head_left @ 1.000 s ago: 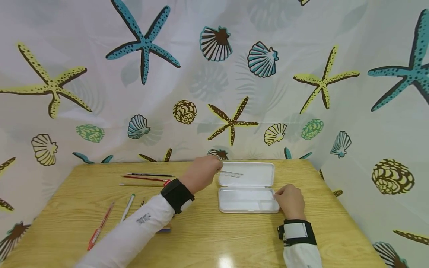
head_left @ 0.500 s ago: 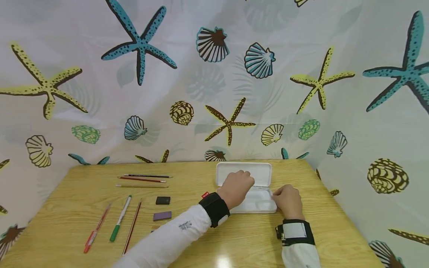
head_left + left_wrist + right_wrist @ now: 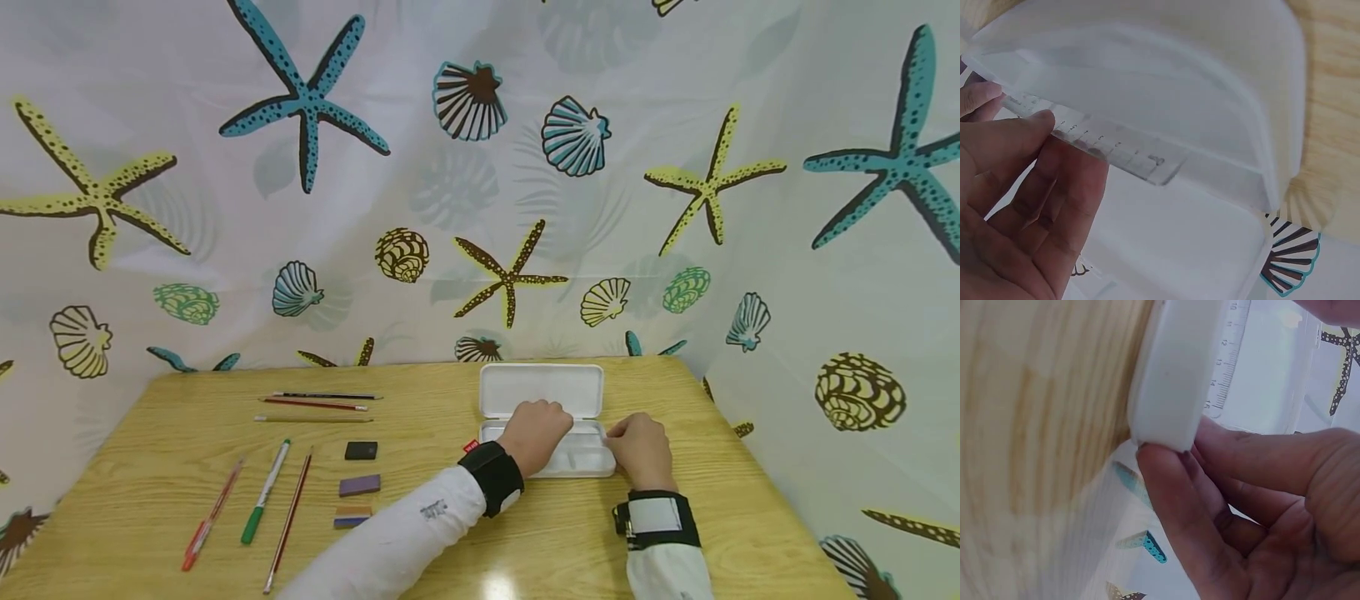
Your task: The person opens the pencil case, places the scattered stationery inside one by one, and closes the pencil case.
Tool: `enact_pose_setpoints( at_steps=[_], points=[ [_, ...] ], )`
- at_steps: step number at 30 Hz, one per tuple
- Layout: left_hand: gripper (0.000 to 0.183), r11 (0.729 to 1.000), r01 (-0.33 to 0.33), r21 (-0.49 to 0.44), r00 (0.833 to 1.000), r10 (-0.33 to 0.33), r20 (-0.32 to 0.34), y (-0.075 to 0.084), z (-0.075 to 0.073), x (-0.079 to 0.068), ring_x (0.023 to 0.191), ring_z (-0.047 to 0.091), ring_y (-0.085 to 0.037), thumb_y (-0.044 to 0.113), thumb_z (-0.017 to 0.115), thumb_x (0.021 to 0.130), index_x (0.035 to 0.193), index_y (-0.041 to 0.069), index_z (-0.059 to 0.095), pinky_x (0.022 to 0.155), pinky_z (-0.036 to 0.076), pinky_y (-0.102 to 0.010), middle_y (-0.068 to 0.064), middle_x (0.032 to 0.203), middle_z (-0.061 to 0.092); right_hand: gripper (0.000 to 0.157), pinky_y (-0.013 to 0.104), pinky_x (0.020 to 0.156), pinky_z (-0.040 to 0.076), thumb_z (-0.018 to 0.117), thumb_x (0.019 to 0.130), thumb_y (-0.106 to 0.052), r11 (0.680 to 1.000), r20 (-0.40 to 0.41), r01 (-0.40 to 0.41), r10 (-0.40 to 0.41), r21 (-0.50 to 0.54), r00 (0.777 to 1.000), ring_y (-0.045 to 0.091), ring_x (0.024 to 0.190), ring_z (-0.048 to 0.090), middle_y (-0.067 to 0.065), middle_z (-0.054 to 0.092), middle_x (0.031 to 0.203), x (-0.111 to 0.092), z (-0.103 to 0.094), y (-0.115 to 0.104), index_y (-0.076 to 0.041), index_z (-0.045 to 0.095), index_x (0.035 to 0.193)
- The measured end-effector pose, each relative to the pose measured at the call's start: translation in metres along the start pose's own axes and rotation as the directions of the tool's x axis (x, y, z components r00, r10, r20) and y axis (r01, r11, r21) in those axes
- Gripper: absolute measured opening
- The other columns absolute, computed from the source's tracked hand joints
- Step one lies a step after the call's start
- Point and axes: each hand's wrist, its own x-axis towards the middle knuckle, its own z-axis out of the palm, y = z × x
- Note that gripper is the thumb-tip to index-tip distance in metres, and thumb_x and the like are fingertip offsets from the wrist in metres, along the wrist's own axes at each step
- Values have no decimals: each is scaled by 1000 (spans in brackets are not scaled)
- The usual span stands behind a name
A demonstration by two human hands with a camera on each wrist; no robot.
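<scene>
A white pencil case [image 3: 542,379] lies open on the table, its lid folded back toward the wall. Over its near half my left hand [image 3: 536,435] holds a clear ruler [image 3: 1119,147] between thumb and fingers. The ruler runs along the inside of the case in the left wrist view, and its 15 end [image 3: 1216,403] lies beside the case wall at the right hand. My right hand [image 3: 643,450] pinches the right end of the case, thumb at the rim and fingers outside. From the head view, my left hand hides the ruler and part of the case.
On the left of the table lie a black pencil [image 3: 326,396], a red pencil [image 3: 315,404] and a tan pencil [image 3: 315,419]. Nearer are a red pen [image 3: 213,512], a green marker [image 3: 266,492], a brown pencil [image 3: 288,521], a black eraser [image 3: 361,451] and a purple block [image 3: 360,485].
My left hand has carried the ruler right and nearer, from beside the lid to over the case's near half. My right hand has kept its hold on the case's right end.
</scene>
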Motion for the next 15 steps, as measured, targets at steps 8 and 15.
enact_pose_setpoints(
  at_steps=[8,15],
  points=[
    [12,999,28,-42,1000,-28,10,-1,7,1,75,69,-15,10,73,95,87,19,74,58,55,-31,2,81,70,13,34,55,50,76,88,-4,1000,-6,4,-4,7,1000,28,69,64,22,72,87,0,1,0,9,75,89],
    [12,998,32,-53,999,-31,20,0,9,1,74,69,-14,10,73,96,87,18,74,57,55,-30,1,81,70,13,33,54,49,76,88,-4,1000,0,4,-4,20,1000,26,67,63,21,72,84,0,1,1,9,75,89]
  ],
)
